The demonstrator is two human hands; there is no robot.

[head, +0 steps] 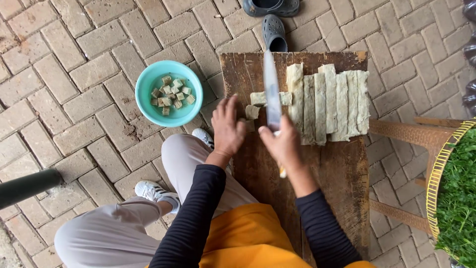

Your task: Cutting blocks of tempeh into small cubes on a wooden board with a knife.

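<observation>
A long wooden board [342,168] lies in front of me. On its far end sit several long pale greenish strips [329,101] side by side, and one strip [259,98] lies crosswise, partly cut into cubes. My right hand [283,144] grips a long knife [271,92] whose blade points away, across that strip. My left hand [227,126] rests at the board's left edge, fingers spread by a cut cube [252,112]. A turquoise bowl [148,82] on the paving to the left holds several cut cubes [170,93].
Brick paving lies all around. Two dark clogs [273,31] stand beyond the board. A woven stool [411,134] and a yellow-rimmed basket of green herbs [458,193] are at the right. A dark pipe-like object [27,186] juts in at left. My white shoes [156,191] rest below the bowl.
</observation>
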